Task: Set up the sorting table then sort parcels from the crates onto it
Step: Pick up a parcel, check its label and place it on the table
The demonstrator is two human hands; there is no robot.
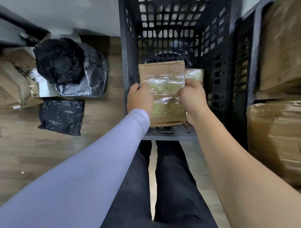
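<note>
A flat brown parcel (163, 89) wrapped in clear tape is held over the near end of a black plastic crate (126, 58). My left hand (139, 98) grips its left edge and my right hand (192, 97) grips its right edge. A second small taped parcel (194, 74) lies in the crate just behind my right hand. The crate's mesh walls rise around both parcels; its floor is mostly hidden.
On the wooden floor to the left lie black plastic bags (62, 115) (69, 67) and flattened cardboard (5, 86). Large brown wrapped boxes (290, 45) (279, 139) are stacked at the right beside the crate. My legs stand below the crate's near rim.
</note>
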